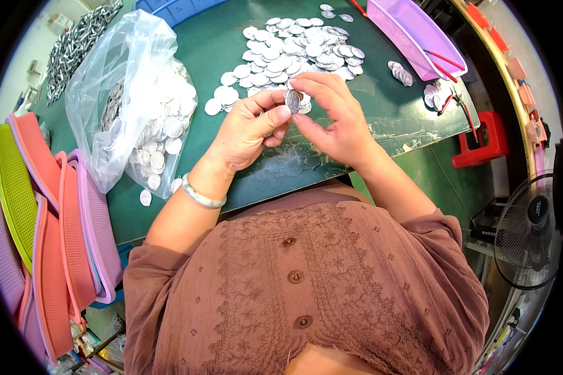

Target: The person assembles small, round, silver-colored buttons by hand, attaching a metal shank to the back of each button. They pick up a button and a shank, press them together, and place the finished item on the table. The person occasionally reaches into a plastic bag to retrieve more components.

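Between my two hands, above the near part of the green table, is a small oval metal disc (293, 101) with a dark grey patterned face. My left hand (251, 128), with a pale bangle at its wrist, pinches the disc's left side between thumb and fingers. From the right, my right hand (334, 115) curves around it, its thumb and index finger at the disc's lower and upper edge. Just beyond my hands a loose pile of silvery oval discs (288, 50) is spread out. Left of them lies a clear plastic bag (122, 94) with many more discs (169, 115) in and around it.
The green table (225, 19) has a worn front edge. A purple basket (413, 37) and red-handled pliers (463, 109) lie at right, near small disc stacks (399, 73). Coloured baskets (69, 237) stand at left. A red stool (481, 144) and a fan (528, 231) are at right.
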Demonstrator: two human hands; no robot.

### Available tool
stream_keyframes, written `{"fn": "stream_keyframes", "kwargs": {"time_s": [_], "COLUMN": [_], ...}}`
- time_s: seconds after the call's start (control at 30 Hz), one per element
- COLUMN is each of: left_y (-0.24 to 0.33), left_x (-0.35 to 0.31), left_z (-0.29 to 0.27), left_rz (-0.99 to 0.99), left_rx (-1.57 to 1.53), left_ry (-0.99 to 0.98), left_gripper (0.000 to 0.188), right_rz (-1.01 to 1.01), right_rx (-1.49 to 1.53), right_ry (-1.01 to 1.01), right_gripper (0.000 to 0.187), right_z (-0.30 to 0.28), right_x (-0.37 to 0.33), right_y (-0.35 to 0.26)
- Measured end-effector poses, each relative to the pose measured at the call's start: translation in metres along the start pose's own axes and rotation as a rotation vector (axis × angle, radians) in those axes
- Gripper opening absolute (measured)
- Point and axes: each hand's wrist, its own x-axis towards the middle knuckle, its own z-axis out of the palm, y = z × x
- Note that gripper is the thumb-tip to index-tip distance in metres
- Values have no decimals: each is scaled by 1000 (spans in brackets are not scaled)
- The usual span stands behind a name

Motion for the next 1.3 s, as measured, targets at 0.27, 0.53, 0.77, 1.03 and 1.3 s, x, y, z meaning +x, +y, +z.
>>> {"fn": "stream_keyframes", "kwargs": {"time_s": [0.27, 0.53, 0.77, 1.03, 1.3], "left_y": [-2, 0, -2, -1, 0], "left_x": [-1, 0, 1, 0, 0], "left_z": [-2, 2, 0, 2, 4], "left_rz": [-33, -13, -23, -69, -108], "left_rx": [23, 17, -8, -58, -129], "left_ry": [-41, 63, 113, 159, 167], "left_gripper": [14, 10, 7, 7, 7], "right_rz": [36, 99, 129, 61, -41], "right_rx": [44, -10, -6, -88, -209], "right_ry": [-22, -17, -27, 2, -11], "right_gripper": [32, 32, 32, 33, 36], "right_z": [0, 1, 2, 3, 3], "right_x": [-3, -6, -8, -8, -6], "right_y": [4, 2, 3, 1, 0]}}
